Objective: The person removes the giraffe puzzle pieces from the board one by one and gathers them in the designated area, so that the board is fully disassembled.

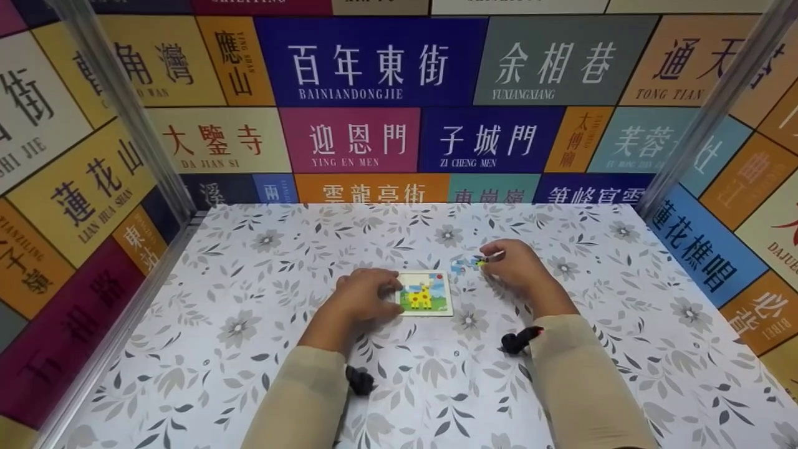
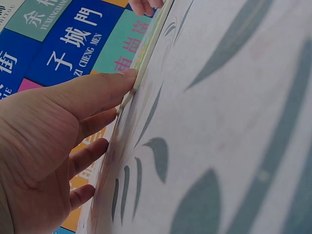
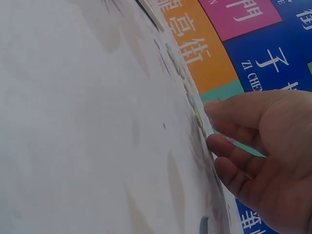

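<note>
A small jigsaw puzzle board (image 1: 450, 299) with a pale frame lies on the table, showing a yellow spotted giraffe on green under blue sky. My left hand (image 1: 365, 294) holds its left side, thumb near the lower corner and fingers farther up. In the left wrist view the thumb (image 2: 127, 77) meets the board's thin edge. Right of the board lie loose jigsaw pieces (image 1: 458, 268), light blue with some yellow-green. My right hand (image 1: 514, 268) is over them, fingertips right at the yellow-green piece (image 3: 198, 118), which lies low against the tabletop in the right wrist view.
The table (image 1: 249, 380) has a white cover printed with grey leaves and flowers. Behind it stands a wall (image 1: 374, 56) of coloured panels with Chinese lettering. Metal posts (image 1: 134, 112) rise at the back corners. Black wrist-worn devices (image 1: 360, 380) sit at both sleeves.
</note>
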### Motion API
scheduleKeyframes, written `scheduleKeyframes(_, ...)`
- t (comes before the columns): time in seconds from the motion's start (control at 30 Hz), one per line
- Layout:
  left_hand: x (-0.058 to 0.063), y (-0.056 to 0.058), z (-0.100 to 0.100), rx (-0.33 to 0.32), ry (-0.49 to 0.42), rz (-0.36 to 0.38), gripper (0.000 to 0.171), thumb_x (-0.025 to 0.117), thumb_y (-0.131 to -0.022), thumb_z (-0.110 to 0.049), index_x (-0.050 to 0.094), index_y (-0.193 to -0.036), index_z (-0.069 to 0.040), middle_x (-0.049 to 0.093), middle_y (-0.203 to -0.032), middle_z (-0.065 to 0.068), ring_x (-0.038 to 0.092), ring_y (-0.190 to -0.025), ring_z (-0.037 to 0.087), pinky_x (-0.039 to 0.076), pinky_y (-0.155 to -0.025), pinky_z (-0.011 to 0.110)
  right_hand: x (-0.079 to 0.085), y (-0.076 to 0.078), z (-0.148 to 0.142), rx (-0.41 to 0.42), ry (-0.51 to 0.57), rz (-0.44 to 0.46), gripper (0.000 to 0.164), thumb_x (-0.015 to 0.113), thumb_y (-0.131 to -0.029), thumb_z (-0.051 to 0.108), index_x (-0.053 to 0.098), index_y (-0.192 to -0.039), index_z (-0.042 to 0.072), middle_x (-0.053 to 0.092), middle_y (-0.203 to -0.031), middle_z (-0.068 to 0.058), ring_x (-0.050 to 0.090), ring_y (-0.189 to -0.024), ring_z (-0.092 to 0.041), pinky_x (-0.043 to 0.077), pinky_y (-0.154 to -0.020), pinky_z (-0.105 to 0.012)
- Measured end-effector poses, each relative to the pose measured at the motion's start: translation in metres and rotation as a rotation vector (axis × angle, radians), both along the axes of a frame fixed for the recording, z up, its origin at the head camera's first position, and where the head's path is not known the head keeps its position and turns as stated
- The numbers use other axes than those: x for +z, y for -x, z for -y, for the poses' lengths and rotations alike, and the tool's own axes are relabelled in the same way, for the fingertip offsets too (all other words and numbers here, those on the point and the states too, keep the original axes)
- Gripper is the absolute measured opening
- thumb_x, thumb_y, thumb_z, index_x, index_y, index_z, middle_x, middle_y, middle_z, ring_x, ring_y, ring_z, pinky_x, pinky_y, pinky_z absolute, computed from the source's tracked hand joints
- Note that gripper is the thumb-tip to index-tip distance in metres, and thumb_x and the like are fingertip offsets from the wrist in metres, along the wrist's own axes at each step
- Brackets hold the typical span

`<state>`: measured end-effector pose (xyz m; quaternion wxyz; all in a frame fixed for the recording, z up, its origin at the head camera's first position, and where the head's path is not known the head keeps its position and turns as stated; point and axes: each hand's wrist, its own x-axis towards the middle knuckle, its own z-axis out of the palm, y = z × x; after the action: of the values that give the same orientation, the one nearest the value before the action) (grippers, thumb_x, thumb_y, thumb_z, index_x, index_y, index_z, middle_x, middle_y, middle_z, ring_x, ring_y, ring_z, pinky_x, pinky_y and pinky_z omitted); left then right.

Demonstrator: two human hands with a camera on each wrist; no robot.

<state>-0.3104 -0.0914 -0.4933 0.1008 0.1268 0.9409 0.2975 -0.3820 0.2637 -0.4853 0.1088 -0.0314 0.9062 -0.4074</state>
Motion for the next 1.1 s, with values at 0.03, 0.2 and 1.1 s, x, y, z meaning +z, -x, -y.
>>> scheduleKeyframes(0.03, 0.0, 0.0, 0.0, 0.004, -0.004, 0.005, 0.04, 0.085, -0.088, -0.041, 0.074, -0.126, -0.036, 0.056, -0.159, -0.018, 0.041, -0.158, 0.022, 0.013, -0.135, 0.06, 0.001, 0.0, 0.002, 0.004, -0.011, -0.011, 0.046, 0.074, -0.1, 0.02, 0.065, -0.145, 0.014, 0.066, -0.146, -0.012, 0.063, -0.133, -0.034, 0.055, -0.108, -0.051)
scheduleKeyframes(0.2, 0.0, 0.002, 0.001, 0.002, -0.005, 0.014, 0.04, 0.086, -0.087, -0.041, 0.074, -0.125, -0.037, 0.056, -0.158, -0.018, 0.041, -0.157, 0.022, 0.014, -0.135, 0.06, 0.01, -0.001, 0.019, 0.05, -0.064, -0.032, 0.046, 0.076, -0.099, 0.028, 0.067, -0.143, 0.016, 0.066, -0.146, -0.01, 0.063, -0.132, -0.033, 0.057, -0.105, -0.05)
scheduleKeyframes(1.1, 0.0, 0.001, 0.0, -0.023, 0.025, -0.024, 0.041, 0.084, -0.086, -0.042, 0.075, -0.125, -0.034, 0.058, -0.157, -0.017, 0.044, -0.154, 0.022, 0.024, -0.13, 0.057, 0.018, -0.012, 0.085, 0.201, -0.021, -0.043, 0.048, 0.082, -0.095, 0.033, 0.07, -0.14, 0.018, 0.07, -0.14, -0.007, 0.071, -0.116, -0.026, 0.061, -0.089, -0.041)
